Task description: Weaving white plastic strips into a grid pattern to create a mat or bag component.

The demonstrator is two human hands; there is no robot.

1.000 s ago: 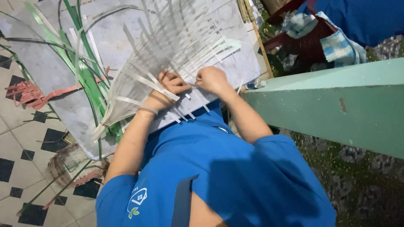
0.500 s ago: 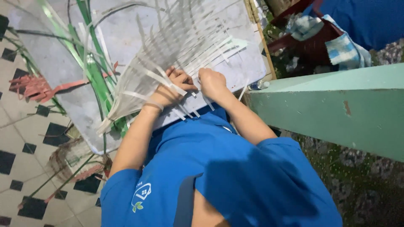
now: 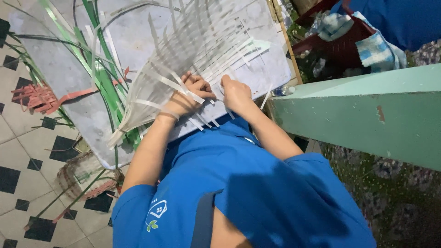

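A flat mat of woven white plastic strips (image 3: 206, 41) lies on a grey board (image 3: 59, 78) in front of me. Loose ends of the strips fan out towards my body. My left hand (image 3: 186, 94) is closed around a few white strips at the near edge of the weave, and a strip crosses its wrist. My right hand (image 3: 235, 94) is right beside it, fingers curled down on the strip ends. The two hands almost touch. My blue shirt (image 3: 248, 193) fills the bottom of the view.
Green strips (image 3: 103, 73) and red strips (image 3: 39, 98) lie at the left of the board. A small woven basket (image 3: 82, 174) sits on the black-and-white tiled floor. A teal ledge (image 3: 367, 115) runs along the right, with a plastic bottle (image 3: 281, 91) by it. A red basket with checked cloth (image 3: 367, 41) and another person's blue clothing are at top right.
Both hands stay at the near edge of the weave, shifting only slightly among the strip ends. The view has drifted a little.
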